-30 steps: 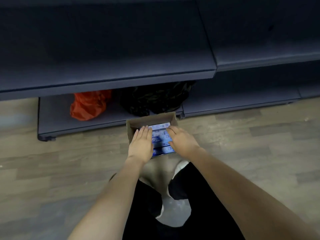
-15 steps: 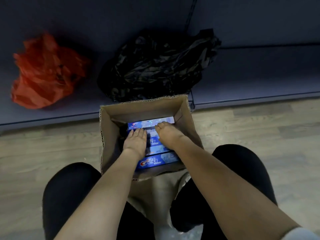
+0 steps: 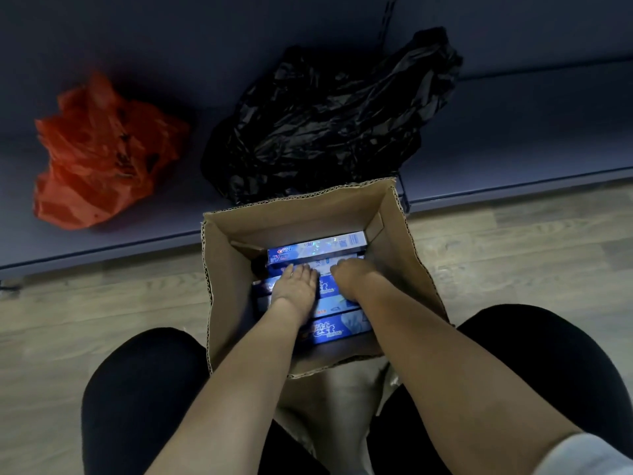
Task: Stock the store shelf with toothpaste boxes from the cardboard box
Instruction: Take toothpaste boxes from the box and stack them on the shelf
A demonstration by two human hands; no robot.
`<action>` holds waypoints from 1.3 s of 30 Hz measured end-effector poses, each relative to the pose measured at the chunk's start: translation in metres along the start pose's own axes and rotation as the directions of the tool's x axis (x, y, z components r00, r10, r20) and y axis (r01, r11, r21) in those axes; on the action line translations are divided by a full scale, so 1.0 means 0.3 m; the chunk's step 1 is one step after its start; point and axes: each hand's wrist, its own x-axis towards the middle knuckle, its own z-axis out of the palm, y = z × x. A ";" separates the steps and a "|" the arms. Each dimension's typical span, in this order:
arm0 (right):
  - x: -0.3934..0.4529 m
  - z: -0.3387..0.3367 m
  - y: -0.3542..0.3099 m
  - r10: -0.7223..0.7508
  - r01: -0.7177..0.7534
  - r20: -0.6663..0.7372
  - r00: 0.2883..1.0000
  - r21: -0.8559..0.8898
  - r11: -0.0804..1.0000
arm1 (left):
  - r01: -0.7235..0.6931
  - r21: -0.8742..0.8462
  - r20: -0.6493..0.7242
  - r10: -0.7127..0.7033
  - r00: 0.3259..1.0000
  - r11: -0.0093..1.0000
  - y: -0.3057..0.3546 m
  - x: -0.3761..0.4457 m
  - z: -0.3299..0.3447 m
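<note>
While both hands reach down into it, the cardboard box (image 3: pixel 404 255) stands open on the wooden floor (image 3: pixel 102 303), between the person's knees and hard against the front edge of the bottom shelf (image 3: pixel 513 138). Inside it, blue toothpaste boxes (image 3: pixel 317 246) lie flat in a row running from 12 o'clock to 6 o'clock, each one crosswise. The box nearest the shelf shows its full printed face; the nearest one at 6 o'clock shows part of a white brand name.

The left hand (image 3: pixel 296 284) lies palm down on the middle boxes, fingers straight and close together, tips pointing to 12 o'clock. It rests on them and grips nothing that can be seen. The right hand (image 3: pixel 352 274) sits just beside it at 3 o'clock, the two hands near but apart. Its fingers bend downward over the boxes toward the right wall of the carton; whether they are clamped on a box cannot be told, since the fingertips are hidden.

Beyond the carton, at 12 o'clock, a crumpled black plastic bag (image 3: pixel 325 125) rests on the bottom shelf, touching or just behind the carton's far rim. At 10 o'clock, well apart from the carton, a crumpled red plastic bag (image 3: pixel 102 156) lies on the same shelf. At 6 o'clock the person's black-clad knees (image 3: pixel 144 389) flank the carton's near wall, and a light sleeve edge (image 3: pixel 589 454) shows at 5 o'clock.
</note>
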 end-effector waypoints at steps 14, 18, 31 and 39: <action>0.012 0.011 0.015 0.052 -0.069 0.073 0.996 0.250 0.966 | -0.085 -0.088 -0.036 0.082 0.996 0.992 0.037 0.032 0.036; 0.046 0.019 0.014 0.076 -0.092 0.073 0.994 0.257 0.962 | -0.140 -0.092 -0.040 0.136 0.990 0.986 0.041 0.001 0.016; 0.046 -0.013 0.026 0.149 -0.133 -0.017 0.989 0.349 0.928 | -0.074 -0.203 -0.164 0.041 0.986 0.976 0.024 -0.033 -0.001; -0.207 -0.267 0.014 0.124 -0.100 -0.120 0.985 0.193 0.976 | -0.030 -0.168 -0.158 0.003 0.987 0.985 -0.077 -0.323 -0.217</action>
